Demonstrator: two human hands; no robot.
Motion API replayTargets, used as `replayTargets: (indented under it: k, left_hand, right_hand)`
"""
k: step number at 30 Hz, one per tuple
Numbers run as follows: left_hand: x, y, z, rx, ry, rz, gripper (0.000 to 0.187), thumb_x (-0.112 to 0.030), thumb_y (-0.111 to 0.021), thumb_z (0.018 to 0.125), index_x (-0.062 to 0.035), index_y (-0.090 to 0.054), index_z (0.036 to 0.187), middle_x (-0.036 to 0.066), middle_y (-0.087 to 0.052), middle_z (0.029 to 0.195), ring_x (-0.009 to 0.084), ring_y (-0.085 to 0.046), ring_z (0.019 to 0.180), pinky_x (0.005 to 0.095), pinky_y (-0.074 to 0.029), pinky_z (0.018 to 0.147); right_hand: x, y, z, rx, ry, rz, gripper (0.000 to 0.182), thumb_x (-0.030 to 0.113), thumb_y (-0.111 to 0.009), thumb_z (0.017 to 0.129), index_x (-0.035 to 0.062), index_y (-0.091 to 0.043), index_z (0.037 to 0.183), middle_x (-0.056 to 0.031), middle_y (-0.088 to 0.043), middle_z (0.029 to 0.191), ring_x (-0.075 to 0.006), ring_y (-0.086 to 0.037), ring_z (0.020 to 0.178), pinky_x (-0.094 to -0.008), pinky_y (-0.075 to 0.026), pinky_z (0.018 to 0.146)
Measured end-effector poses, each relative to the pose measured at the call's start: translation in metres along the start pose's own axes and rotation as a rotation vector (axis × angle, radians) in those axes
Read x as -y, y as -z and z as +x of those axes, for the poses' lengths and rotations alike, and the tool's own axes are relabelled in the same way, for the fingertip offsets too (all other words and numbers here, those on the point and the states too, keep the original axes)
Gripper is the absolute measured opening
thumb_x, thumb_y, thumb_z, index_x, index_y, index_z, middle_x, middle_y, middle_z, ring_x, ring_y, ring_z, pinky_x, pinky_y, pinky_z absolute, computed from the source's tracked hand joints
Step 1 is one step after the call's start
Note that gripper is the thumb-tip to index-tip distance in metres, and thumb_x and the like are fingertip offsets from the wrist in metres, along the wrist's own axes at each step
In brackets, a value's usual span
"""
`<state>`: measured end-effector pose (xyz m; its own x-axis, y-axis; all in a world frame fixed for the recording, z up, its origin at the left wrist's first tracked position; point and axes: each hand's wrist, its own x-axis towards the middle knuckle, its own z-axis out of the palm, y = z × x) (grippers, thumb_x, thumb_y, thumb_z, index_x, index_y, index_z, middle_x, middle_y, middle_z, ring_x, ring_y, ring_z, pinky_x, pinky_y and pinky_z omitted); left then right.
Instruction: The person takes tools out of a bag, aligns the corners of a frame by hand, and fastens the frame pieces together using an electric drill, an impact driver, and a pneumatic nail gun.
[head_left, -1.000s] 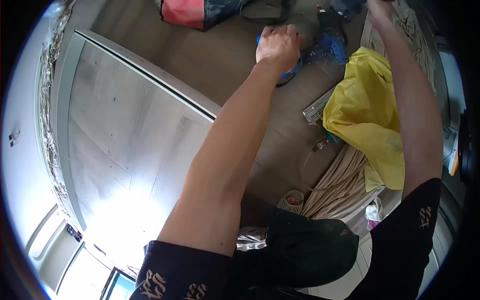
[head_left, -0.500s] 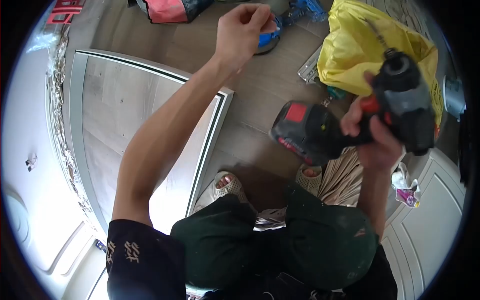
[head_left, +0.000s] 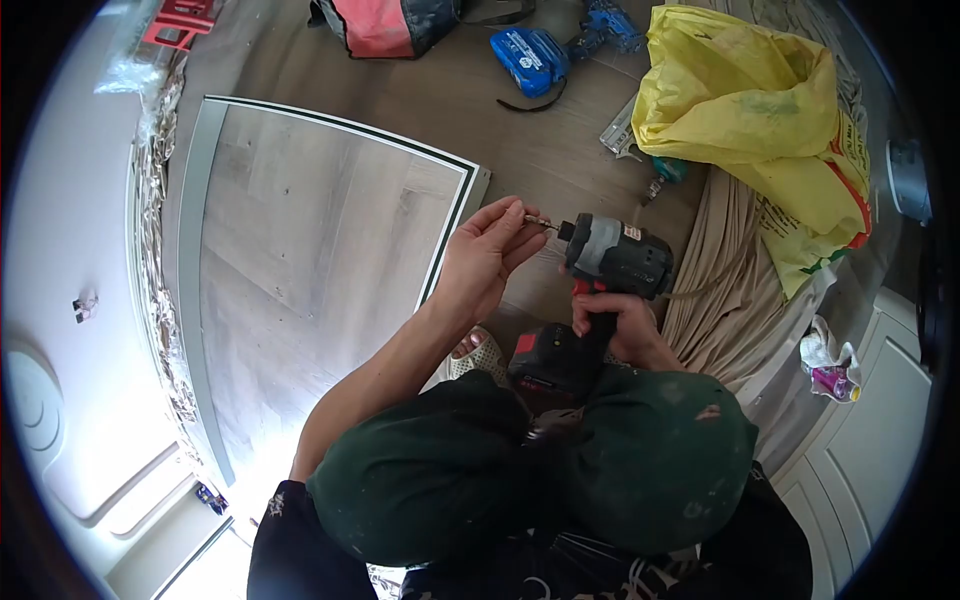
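My right hand [head_left: 622, 318] is wrapped around the handle of a black and grey cordless impact driver [head_left: 618, 255], which lies sideways with its nose to the left. Its battery [head_left: 555, 358] is low, just above my knees. A thin metal drill bit [head_left: 540, 221] sticks out of the nose. My left hand [head_left: 482, 258] is closed at the bit's outer end, with thumb and fingers pinching it. The fingertips partly hide the bit's tip. Beside my left hand lies a framed panel [head_left: 478, 185] with a pale edge and dark strip.
A blue cordless tool [head_left: 530, 62] and a red and black bag [head_left: 375, 25] are on the floor ahead. A yellow plastic bag [head_left: 740, 95] lies at the right on beige cloth [head_left: 715, 290]. A small green-handled tool [head_left: 668, 170] is near it. White panelled doors [head_left: 870, 430] stand at right.
The driver has swung down and left, from bit pointing away to bit pointing left. My left hand has come down from the blue tool to the bit and closed on it.
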<state>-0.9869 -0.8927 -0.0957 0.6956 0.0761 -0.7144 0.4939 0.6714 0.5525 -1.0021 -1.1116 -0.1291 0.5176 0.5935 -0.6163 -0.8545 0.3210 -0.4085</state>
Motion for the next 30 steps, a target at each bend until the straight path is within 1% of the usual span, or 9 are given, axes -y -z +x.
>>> replayTargets:
  k: [2,5,14,18,22,25,27,29,30]
  left_hand:
    - [-0.001,-0.001,-0.001,0.006,0.011,0.015,0.026,-0.015,-0.06,0.102,-0.0025,-0.059,0.124,0.01,-0.069,0.112,0.0218,-0.069,0.107,0.0343,-0.059,0.094]
    - [0.0,-0.002,-0.001,0.035,-0.006,0.033,0.027,-0.016,-0.061,0.101,-0.0022,-0.059,0.124,0.01,-0.069,0.113,0.0212,-0.069,0.106,0.0327,-0.059,0.093]
    - [-0.005,-0.003,-0.002,0.086,-0.102,0.301,0.035,-0.015,-0.062,0.101,0.0022,-0.055,0.13,0.015,-0.068,0.122,0.0217,-0.069,0.108,0.0323,-0.059,0.093]
    - [-0.005,0.001,0.005,0.09,-0.071,0.33,0.042,-0.018,-0.064,0.1,0.0044,-0.052,0.133,0.017,-0.067,0.123,0.0227,-0.069,0.109,0.0324,-0.059,0.092]
    - [0.0,0.002,0.013,-0.014,0.032,0.444,0.049,-0.023,-0.066,0.099,0.0065,-0.05,0.135,0.016,-0.068,0.121,0.0212,-0.071,0.1,0.0309,-0.059,0.087]
    - [-0.012,0.018,0.031,-0.133,-0.291,1.041,0.053,-0.017,-0.068,0.094,0.0017,-0.049,0.14,0.017,-0.069,0.114,0.026,-0.069,0.097,0.0387,-0.057,0.083]
    - [-0.033,0.035,0.043,-0.221,-0.839,1.285,0.052,-0.006,-0.064,0.086,-0.0043,-0.054,0.138,0.016,-0.067,0.114,0.0309,-0.066,0.104,0.0437,-0.051,0.095]
    - [-0.069,0.043,0.05,-0.323,-1.118,1.907,0.048,-0.002,-0.063,0.083,-0.0059,-0.061,0.13,0.013,-0.065,0.116,0.0324,-0.061,0.116,0.0425,-0.043,0.107]
    - [-0.082,0.055,0.06,-0.323,-1.115,1.909,0.048,-0.002,-0.063,0.083,-0.0059,-0.061,0.13,0.013,-0.065,0.116,0.0324,-0.061,0.116,0.0425,-0.043,0.107]
  right_hand:
    - [0.001,-0.002,-0.003,-0.007,0.024,0.006,0.032,0.005,-0.063,0.087,-0.0056,-0.062,0.116,-0.0067,-0.06,0.08,-0.0164,-0.058,0.063,-0.0296,-0.048,0.062]
    - [0.003,-0.003,-0.005,-0.006,0.024,-0.066,0.048,0.005,-0.059,0.084,-0.0082,-0.054,0.13,-0.0071,-0.057,0.08,-0.017,-0.056,0.064,-0.0316,-0.048,0.064]
    - [0.005,0.0,-0.004,0.016,-0.016,-0.057,0.046,0.01,-0.056,0.085,-0.0072,-0.053,0.127,-0.0064,-0.055,0.074,-0.0164,-0.054,0.062,-0.0319,-0.047,0.063]
    - [0.001,0.004,0.004,0.041,-0.08,0.031,0.044,0.013,-0.056,0.085,-0.0045,-0.053,0.125,-0.0057,-0.052,0.07,-0.0159,-0.051,0.061,-0.0325,-0.046,0.063]
    - [-0.012,0.011,0.02,0.066,-0.145,0.225,0.043,0.015,-0.057,0.085,-0.0011,-0.055,0.125,-0.0049,-0.051,0.069,-0.0155,-0.049,0.06,-0.0328,-0.045,0.063]
    - [-0.017,0.011,0.04,0.04,-0.159,0.334,0.04,0.016,-0.056,0.087,0.0012,-0.056,0.124,-0.0035,-0.051,0.069,-0.0149,-0.048,0.06,-0.0326,-0.044,0.063]
    - [-0.023,0.016,0.053,0.024,-0.171,0.339,0.04,0.016,-0.057,0.087,0.0017,-0.056,0.124,-0.0032,-0.051,0.07,-0.0148,-0.048,0.06,-0.0325,-0.044,0.063]
    - [-0.027,0.017,0.07,0.016,-0.19,0.336,0.039,0.017,-0.058,0.087,0.0027,-0.057,0.123,-0.0025,-0.052,0.07,-0.0146,-0.048,0.06,-0.0324,-0.044,0.062]
    - [-0.028,0.015,0.075,0.017,-0.192,0.338,0.039,0.017,-0.058,0.087,0.0027,-0.057,0.123,-0.0025,-0.052,0.07,-0.0146,-0.048,0.06,-0.0324,-0.044,0.062]
